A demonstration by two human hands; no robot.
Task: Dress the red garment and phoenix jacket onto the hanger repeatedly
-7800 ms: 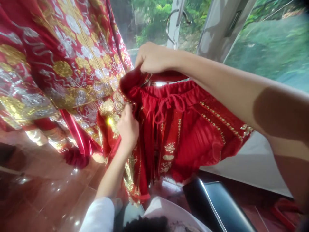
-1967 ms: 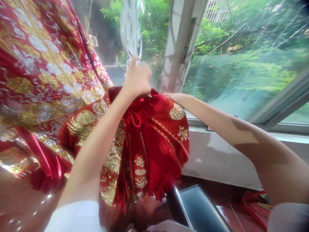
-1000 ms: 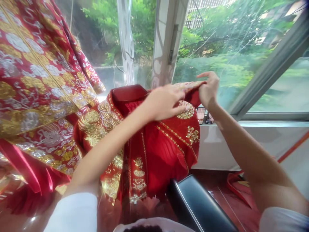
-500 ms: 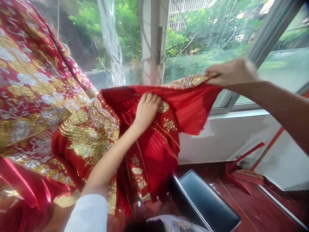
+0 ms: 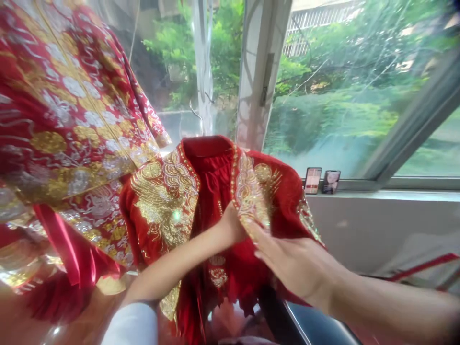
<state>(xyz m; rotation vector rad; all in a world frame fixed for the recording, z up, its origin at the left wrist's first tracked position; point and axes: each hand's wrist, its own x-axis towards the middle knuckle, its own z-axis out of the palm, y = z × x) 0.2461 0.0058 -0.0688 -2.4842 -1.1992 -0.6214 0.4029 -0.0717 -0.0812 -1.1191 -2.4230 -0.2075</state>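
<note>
A red jacket (image 5: 168, 211) with gold and silver embroidery hangs open at the front from a hanger (image 5: 197, 115). My left hand (image 5: 233, 223) reaches across its opening and goes behind the embroidered front edge on the right side; its fingers are hidden there. On that same edge, my right hand (image 5: 291, 261) grips the cloth, fingers pointing left and slightly blurred. Inside the jacket, red pleated cloth (image 5: 215, 177) shows, with gold motifs lower down.
Left of the jacket hangs a larger red embroidered garment (image 5: 72, 129), with a shiny red ribbon (image 5: 68, 249) below. Behind are windows with a white frame (image 5: 257, 72). Two phone-sized pictures or screens (image 5: 314, 180) stand on the sill. A dark glossy-topped object (image 5: 316, 323) is at lower right.
My right hand has come down and left from the window, bringing the jacket's front panel back from its lifted, spread position. The view has shifted, and the sill items now show.
</note>
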